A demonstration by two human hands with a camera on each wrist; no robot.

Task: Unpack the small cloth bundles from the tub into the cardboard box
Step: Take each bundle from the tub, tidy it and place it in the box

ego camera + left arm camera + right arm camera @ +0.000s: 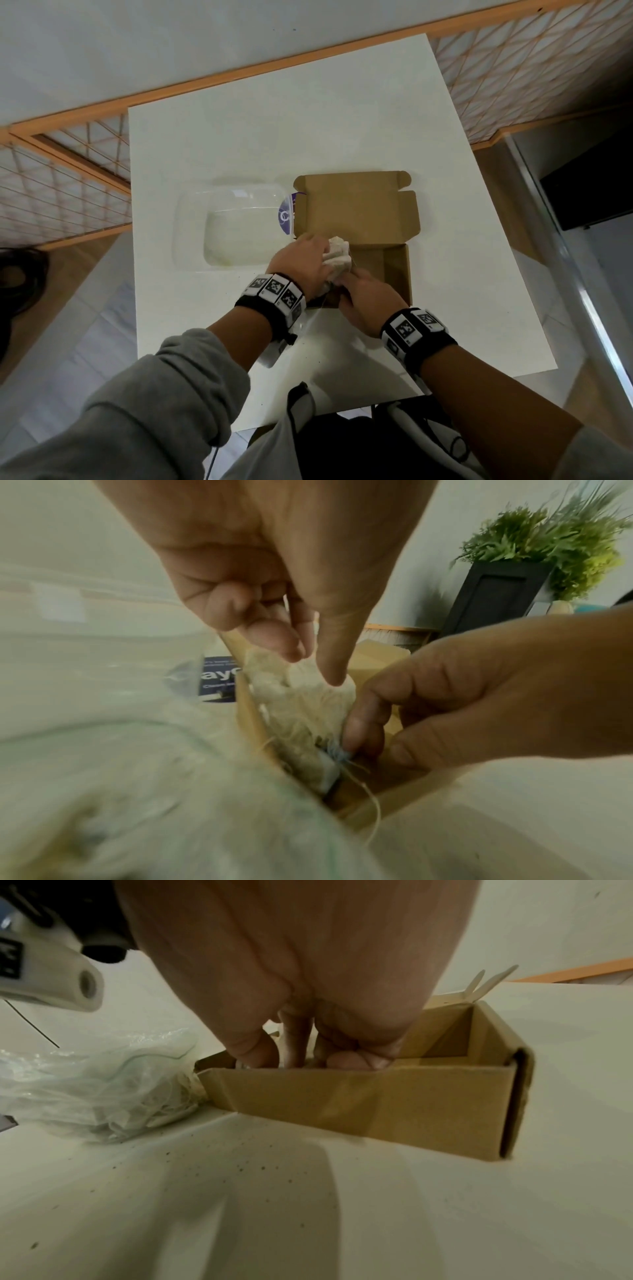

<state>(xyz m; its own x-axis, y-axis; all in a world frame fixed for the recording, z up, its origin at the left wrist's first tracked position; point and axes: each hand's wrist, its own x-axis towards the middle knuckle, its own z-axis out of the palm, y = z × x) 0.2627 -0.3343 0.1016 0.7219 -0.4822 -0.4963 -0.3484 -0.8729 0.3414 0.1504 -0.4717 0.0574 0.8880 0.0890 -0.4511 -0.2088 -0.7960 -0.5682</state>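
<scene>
Bundle (337, 255) sits pinched between both hands' fingers (363, 723) inside the cardboard box (394, 270).

A room in a home, seen from above. A small white bench (308, 137) stands against a plain white wall (137, 44), beside an orange-framed wooden pet or baby gate with white mesh panels (513, 78). The floor is pale tile (85, 329) meeting wood planks. From the left wrist view, a leafy green houseplant (555, 536) sits in a tall black planter (493, 599) by the wall.
</scene>
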